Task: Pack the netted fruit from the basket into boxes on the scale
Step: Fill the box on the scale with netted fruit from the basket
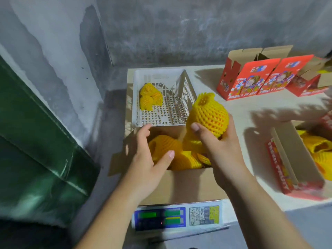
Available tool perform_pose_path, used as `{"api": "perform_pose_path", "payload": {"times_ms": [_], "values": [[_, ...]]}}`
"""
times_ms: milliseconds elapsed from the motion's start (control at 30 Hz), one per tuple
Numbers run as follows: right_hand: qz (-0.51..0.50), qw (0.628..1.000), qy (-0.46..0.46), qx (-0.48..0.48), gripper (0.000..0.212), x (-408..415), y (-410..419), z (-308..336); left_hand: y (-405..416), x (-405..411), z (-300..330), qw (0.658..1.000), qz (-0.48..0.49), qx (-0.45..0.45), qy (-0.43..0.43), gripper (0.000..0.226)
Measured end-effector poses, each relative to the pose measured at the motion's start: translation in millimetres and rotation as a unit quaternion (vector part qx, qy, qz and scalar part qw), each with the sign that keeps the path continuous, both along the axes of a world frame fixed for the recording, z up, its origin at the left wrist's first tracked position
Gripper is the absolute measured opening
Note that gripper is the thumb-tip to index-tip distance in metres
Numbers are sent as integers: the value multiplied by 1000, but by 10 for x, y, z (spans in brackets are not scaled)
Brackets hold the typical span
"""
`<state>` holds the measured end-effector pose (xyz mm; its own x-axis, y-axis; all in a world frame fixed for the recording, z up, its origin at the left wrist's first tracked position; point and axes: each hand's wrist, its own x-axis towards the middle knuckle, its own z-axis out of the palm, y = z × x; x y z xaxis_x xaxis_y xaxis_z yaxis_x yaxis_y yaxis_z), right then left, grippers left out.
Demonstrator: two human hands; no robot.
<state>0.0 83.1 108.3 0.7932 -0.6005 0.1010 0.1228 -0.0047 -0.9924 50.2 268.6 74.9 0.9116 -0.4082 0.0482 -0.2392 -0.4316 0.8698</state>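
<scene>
My right hand (pixel 221 141) grips a fruit in yellow foam net (pixel 209 115) above the open cardboard box (pixel 186 184), which stands on the scale (pixel 177 218). Several netted fruits (pixel 167 146) lie inside the box. My left hand (pixel 149 155) hovers over the box's left side with relaxed, spread fingers, just above one netted fruit and holding nothing. Behind the box, the white plastic basket (pixel 186 87) holds three netted fruits (pixel 149 97) in its far left corner.
Red printed fruit boxes (pixel 251 79) stand open at the back right of the pale table. Another open red box (pixel 287 159) with netted fruit lies at the right edge. A grey wall rises behind; something green lies on the left.
</scene>
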Motion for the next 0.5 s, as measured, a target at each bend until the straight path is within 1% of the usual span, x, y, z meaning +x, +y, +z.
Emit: {"api": "perform_pose_path", "payload": {"times_ms": [33,67,100,133,167,200,233,300,333,433,500], "values": [[26,997,1,66,62,-75,37,23,31,-72,26,999,-26,-25,23,95],[77,986,1,148,65,-164,64,44,65,-166,45,997,-58,-30,38,103],[149,961,3,234,69,-260,95,70,86,-277,50,995,-86,-25,46,110],[230,924,7,306,71,-373,129,94,90,-407,49,993,-103,-26,54,116],[303,882,9,360,71,-483,174,111,78,-531,25,991,-111,-46,63,119],[354,848,11,394,72,-597,220,119,64,-655,-25,987,-109,-86,78,118],[379,829,14,411,73,-703,255,112,49,-772,-81,980,-99,-140,99,113],[392,817,23,423,76,-898,278,52,39,-986,-190,966,-70,-212,128,98],[394,812,29,430,76,-988,272,20,41,-1089,-237,964,-58,-221,134,94],[391,801,45,451,70,-1212,221,-63,34,-1380,-384,966,-19,-204,160,98],[386,797,62,460,72,-1355,186,-126,5,-1566,-438,964,18,-199,175,98]]}}
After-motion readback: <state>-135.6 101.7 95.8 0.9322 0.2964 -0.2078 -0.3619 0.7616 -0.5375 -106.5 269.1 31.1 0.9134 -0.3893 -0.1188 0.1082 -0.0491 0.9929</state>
